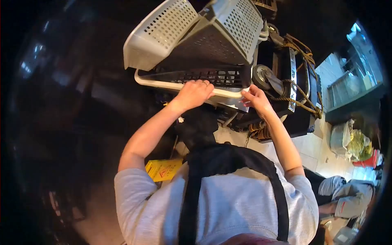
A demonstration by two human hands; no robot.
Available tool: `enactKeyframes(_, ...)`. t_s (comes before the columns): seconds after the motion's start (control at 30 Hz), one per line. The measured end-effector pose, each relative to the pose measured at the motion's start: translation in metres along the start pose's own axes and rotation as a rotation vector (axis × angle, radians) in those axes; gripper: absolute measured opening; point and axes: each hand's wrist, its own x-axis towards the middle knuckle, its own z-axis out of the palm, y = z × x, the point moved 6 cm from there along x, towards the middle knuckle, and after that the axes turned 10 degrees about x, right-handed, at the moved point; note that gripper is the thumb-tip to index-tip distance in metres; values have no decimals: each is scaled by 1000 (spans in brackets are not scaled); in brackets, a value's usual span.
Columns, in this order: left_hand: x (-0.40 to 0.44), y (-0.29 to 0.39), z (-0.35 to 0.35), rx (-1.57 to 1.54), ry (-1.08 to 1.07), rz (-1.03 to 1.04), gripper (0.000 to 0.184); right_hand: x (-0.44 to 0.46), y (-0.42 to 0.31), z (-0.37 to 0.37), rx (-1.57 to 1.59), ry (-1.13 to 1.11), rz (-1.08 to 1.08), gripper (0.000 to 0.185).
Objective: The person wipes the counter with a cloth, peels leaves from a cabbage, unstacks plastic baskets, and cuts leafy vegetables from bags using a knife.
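My left hand is closed over the middle of a long white handle. At the handle's right corner, my right hand grips with the thumb on the near side; some of its fingers are partly hidden. Just beyond the handle is a black slatted crate or cart bed. Above that, a pale perforated plastic basket leans to the left. Beside it a grey perforated basket lies tilted, its darker side facing me.
A caster wheel and a metal-framed cart wound with brown rope stand close on the right. A yellow sign or box is by my left elbow. Farther right are filled bags, a red container and another person.
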Motion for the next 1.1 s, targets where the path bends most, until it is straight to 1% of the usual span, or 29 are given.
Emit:
enactKeyframes(0.03,0,-1,0,-7,50,8,21,-3,-4,4,-2,20,-9,23)
enactKeyframes(0.1,0,-2,2,-36,78,10,21,-9,-15,10,-130,75,-61,27)
enactKeyframes(0.13,1,-2,3,-27,98,-1,22,-2,-7,-3,-312,106,-51,35)
enactKeyframes(0.17,2,-3,4,-17,118,-14,22,-12,-24,3,-355,151,-147,40)
enactKeyframes(0.23,2,-2,9,2,144,-43,22,-26,-59,-10,-774,497,-685,44)
enactKeyframes(0.3,2,0,8,34,216,-52,25,-71,-137,33,-849,618,-908,44)
enactKeyframes(0.37,3,0,12,22,228,-72,24,-95,-196,80,-1007,588,-1224,44)
enactKeyframes(0.43,2,0,16,3,229,-84,22,-102,-234,133,-1133,456,-1346,43)
enactKeyframes(0.5,2,-1,13,-29,332,-66,22,-92,-252,188,-1217,125,-1406,50)
enactKeyframes(0.53,0,0,8,32,380,-71,21,-83,-255,209,-1245,44,-1397,55)
enactKeyframes(0.57,-1,1,8,25,380,-62,21,-74,-257,229,-1271,-38,-1386,60)
enactKeyframes(0.63,2,-1,11,-8,306,-83,22,-42,-257,255,-1595,-142,-1041,69)
enactKeyframes(0.67,4,1,13,48,282,-65,23,-20,-254,261,-1636,-191,-1076,66)
enactKeyframes(0.7,5,4,14,16,294,-20,23,0,-252,261,-1685,-230,-1096,63)
enactKeyframes(0.77,6,2,23,27,231,-76,21,18,-258,268,-1786,-263,-1029,52)
enactKeyframes(0.83,6,5,19,24,220,-54,22,-9,-271,267,-1774,-200,-1047,41)
enactKeyframes(0.9,6,6,15,-20,203,-70,22,-37,-284,252,-1639,-95,-1116,39)
enactKeyframes(0.93,7,6,14,-22,208,-65,22,-49,-290,245,-1674,-53,-1209,37)
enactKeyframes(0.97,6,6,14,-20,227,-54,22,-64,-296,234,-1625,-31,-1220,36)
enactKeyframes(1.0,5,6,13,-17,247,-44,21,-76,-299,224,-1631,17,-1325,30)
enactKeyframes(1.03,4,4,12,-17,256,-42,21,-99,-304,212,-1534,67,-1554,12)
enactKeyframes(1.07,4,4,11,-40,251,-39,21,-110,-302,199,-1498,100,-1580,14)
enactKeyframes(1.1,5,5,10,-64,248,-35,21,-117,-299,188,-1533,155,-1522,14)
